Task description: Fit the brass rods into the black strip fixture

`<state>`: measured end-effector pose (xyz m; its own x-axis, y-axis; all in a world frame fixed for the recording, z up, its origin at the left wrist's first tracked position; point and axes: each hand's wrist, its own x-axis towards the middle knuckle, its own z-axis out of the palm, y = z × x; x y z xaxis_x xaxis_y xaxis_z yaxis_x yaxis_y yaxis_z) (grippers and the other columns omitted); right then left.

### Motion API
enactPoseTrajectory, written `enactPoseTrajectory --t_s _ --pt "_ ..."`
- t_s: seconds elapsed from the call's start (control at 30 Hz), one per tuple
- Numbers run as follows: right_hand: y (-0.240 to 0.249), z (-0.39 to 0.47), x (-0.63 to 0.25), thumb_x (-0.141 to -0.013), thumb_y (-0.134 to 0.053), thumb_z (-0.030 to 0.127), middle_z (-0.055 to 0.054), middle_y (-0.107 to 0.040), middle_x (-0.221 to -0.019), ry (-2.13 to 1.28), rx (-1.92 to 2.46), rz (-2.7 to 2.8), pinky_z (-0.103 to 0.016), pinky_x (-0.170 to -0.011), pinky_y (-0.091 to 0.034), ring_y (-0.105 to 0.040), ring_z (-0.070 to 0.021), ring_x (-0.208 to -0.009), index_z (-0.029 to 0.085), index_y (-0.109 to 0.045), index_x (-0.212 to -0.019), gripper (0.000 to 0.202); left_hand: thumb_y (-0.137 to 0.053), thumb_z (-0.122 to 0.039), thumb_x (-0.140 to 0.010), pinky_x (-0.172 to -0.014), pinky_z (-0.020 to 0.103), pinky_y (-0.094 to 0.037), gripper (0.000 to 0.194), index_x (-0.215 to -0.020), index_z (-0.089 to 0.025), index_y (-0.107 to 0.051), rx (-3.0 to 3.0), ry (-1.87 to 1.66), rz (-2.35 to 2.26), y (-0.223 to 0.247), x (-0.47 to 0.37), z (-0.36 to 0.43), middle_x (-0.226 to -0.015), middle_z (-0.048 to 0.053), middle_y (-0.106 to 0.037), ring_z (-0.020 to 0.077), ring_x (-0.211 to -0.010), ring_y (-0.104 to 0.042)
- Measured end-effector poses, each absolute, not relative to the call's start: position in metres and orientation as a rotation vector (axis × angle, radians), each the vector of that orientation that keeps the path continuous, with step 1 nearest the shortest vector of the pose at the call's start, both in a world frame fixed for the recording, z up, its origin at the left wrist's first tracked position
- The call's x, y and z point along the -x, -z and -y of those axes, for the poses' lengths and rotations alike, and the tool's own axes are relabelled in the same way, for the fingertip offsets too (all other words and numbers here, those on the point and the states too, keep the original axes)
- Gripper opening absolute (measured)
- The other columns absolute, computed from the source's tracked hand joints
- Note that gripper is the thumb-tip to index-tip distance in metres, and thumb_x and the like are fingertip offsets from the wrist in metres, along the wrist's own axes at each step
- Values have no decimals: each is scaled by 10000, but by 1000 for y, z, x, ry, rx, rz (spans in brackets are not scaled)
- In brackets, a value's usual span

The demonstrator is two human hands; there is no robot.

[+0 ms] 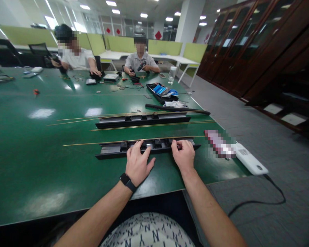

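Observation:
A long black channel (113,155) with a grey inner floor lies crosswise on the green table before me. Several small black blocks (158,143) sit inside it. My left hand (138,163) rests over the channel's middle, fingers spread, fingertips among the blocks. At the channel's right part my right hand (184,153) is closed in a pinch; a small dark reddish bit shows at its fingers, too hidden to name. A thin brass-coloured rod (79,144) runs along the channel's far side.
A second black channel (113,125) lies farther off with more thin rods. Behind it are a dark bar (164,108), gloves (175,104) and a black tray (158,97). A white power strip (251,159) hangs near the right edge. Two people sit across the table.

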<state>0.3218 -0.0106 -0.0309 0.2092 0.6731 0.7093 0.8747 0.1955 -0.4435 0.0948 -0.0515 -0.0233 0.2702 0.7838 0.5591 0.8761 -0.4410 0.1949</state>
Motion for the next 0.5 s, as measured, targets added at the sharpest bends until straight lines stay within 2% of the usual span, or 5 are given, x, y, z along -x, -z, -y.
enactPoseTrajectory --t_s 0.5 --pt "29 11 -322 -988 -607 394 -17 -602 -692 235 1541 1514 -348 -778 -436 -557 -209 -736 245 -576 -711 316 -663 -418 -963 -1097 544 -479 474 -1377 -187 -664 2310 886 1711 24 -97 51 -1489 250 -487 406 -1401 -500"
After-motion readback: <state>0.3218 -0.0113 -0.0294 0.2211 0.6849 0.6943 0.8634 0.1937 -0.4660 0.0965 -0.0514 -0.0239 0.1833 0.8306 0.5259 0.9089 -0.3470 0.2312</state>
